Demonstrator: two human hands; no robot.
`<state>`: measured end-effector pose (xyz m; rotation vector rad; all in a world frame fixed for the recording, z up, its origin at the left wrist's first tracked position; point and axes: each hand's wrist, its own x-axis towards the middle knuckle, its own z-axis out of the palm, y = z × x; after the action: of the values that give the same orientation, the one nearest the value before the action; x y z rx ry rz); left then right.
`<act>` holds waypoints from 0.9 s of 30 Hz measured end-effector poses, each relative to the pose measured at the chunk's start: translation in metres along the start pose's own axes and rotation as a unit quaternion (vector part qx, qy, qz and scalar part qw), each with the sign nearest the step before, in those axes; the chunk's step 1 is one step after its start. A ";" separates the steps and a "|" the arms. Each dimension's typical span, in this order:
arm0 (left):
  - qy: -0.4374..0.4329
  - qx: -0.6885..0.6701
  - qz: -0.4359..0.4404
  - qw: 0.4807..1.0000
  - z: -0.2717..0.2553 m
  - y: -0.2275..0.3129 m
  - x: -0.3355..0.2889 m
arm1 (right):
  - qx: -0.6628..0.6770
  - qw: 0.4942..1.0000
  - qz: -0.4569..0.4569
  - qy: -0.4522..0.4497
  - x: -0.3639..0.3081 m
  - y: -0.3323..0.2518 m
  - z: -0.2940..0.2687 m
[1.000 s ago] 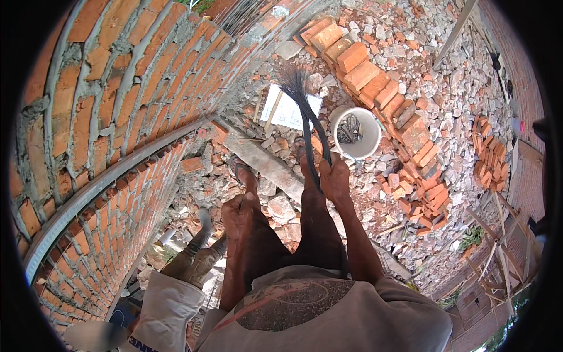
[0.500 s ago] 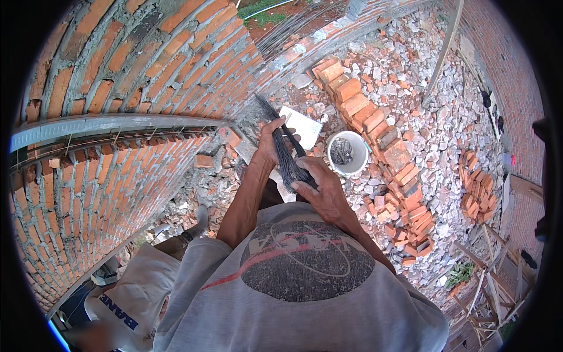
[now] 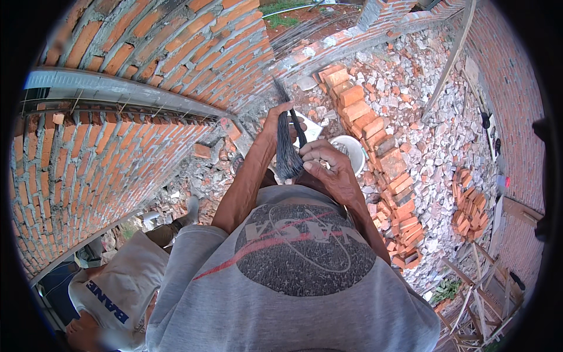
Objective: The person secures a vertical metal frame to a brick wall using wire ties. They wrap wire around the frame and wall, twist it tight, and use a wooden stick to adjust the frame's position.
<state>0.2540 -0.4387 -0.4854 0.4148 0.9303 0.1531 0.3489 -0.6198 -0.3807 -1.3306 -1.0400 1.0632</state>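
In front of the shirt [image 3: 305, 305], both hands are working at the wires [image 3: 287, 158]. The right hand [image 3: 331, 167] is curling half-closed at their lower edge, pinching or merely touching: I cannot tell which. The left hand [image 3: 272, 124] is gripping them higher up, thumb wrapping over. Gathering looks done; the far tips are remaining loose, and no tie is showing. The wires are looking thin and black, spreading wide at the bottom and narrowing upward. Beyond, a bucket [image 3: 360, 157] is standing beside bricks [image 3: 375, 132] lining the rubble [image 3: 434, 105].
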 end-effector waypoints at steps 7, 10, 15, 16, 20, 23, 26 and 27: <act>0.009 0.000 0.042 0.999 -0.014 -0.009 0.005 | -0.016 1.000 -0.017 -0.012 -0.001 0.005 0.005; -0.039 -0.024 0.046 0.998 -0.019 -0.011 0.007 | -0.172 0.982 -0.081 0.015 -0.007 0.004 0.013; -0.003 -0.015 0.041 0.999 -0.019 -0.011 -0.006 | -0.203 0.970 -0.105 0.086 -0.007 0.003 0.024; 0.026 -0.011 0.042 0.999 -0.017 -0.013 -0.011 | -0.187 0.971 -0.112 0.101 -0.006 0.003 0.023; 0.050 -0.021 0.025 0.998 -0.014 -0.017 -0.028 | 0.038 0.992 -0.008 0.123 -0.008 -0.010 0.022; 0.061 -0.056 0.025 0.996 -0.020 -0.017 -0.025 | 0.378 0.916 0.039 0.129 -0.022 -0.035 0.014; 0.055 -0.089 0.030 0.994 -0.038 -0.016 -0.016 | 0.473 0.876 -0.027 0.089 -0.042 -0.076 -0.027; 0.041 -0.085 0.056 0.994 -0.045 -0.016 -0.013 | 0.520 0.846 -0.096 0.070 -0.049 -0.092 -0.047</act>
<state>0.2092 -0.4444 -0.5057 0.3047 0.9677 0.3505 0.3842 -0.6749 -0.2865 -0.3849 -0.3259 1.0969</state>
